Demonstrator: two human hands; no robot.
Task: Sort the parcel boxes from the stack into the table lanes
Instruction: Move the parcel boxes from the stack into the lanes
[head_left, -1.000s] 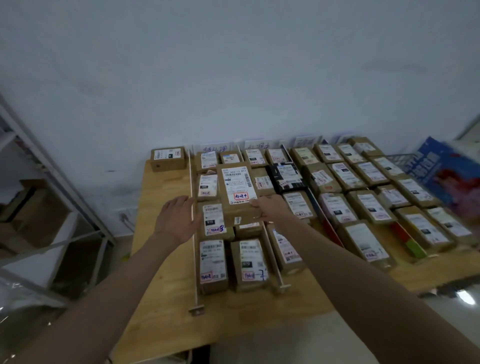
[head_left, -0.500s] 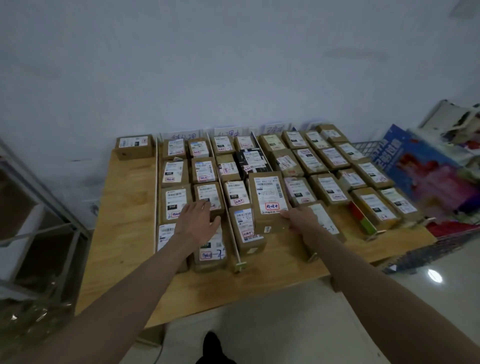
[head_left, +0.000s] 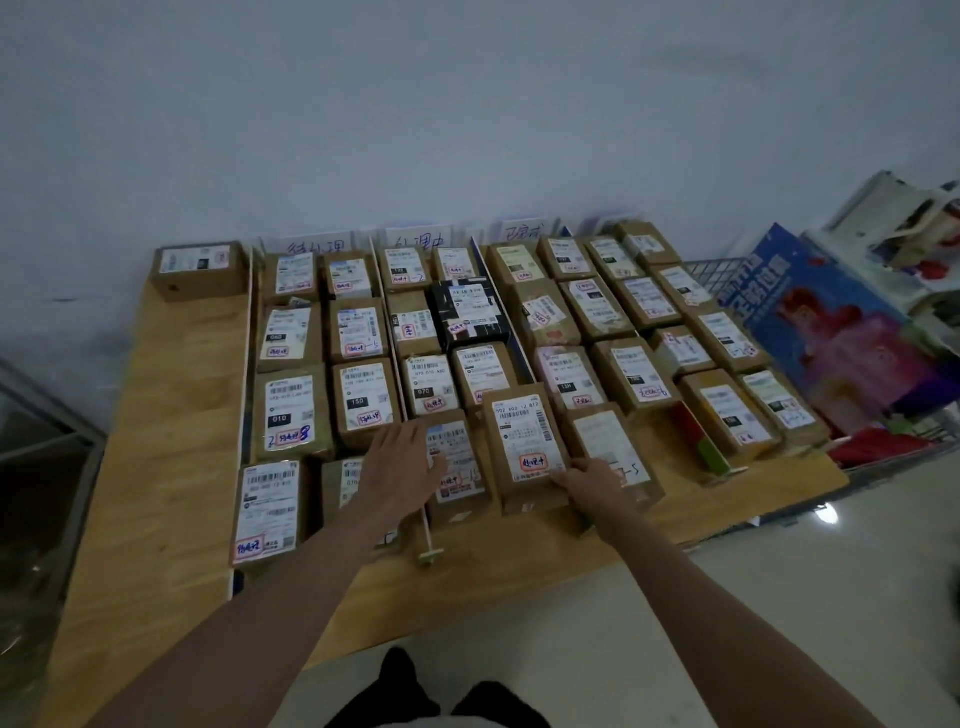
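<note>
The right hand (head_left: 589, 483) is gripping the near right corner of a parcel (head_left: 527, 447), fingers curled on it, at the near end of the middle lane on the worktop (head_left: 171, 395). The left hand (head_left: 402, 467) is lying flat, fingers spread, over neighbouring boxes (head_left: 452, 462).

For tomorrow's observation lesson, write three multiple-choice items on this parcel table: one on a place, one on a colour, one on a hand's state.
1. Where does the lone box outside the lanes sit?
A. table's far left corner
B. table's near right corner
C. on the floor

2. What colour is the one non-brown parcel in the middle lane?
A. white
B. black
C. green

3. What is the left hand doing?
A. lifting a box
B. clenched in a fist
C. lying flat on a box

Answers:
1 A: the lone box stands left of the first divider, by the wall.
2 B: the black parcel.
3 C: the left hand has straight fingers on a labelled box.
</note>
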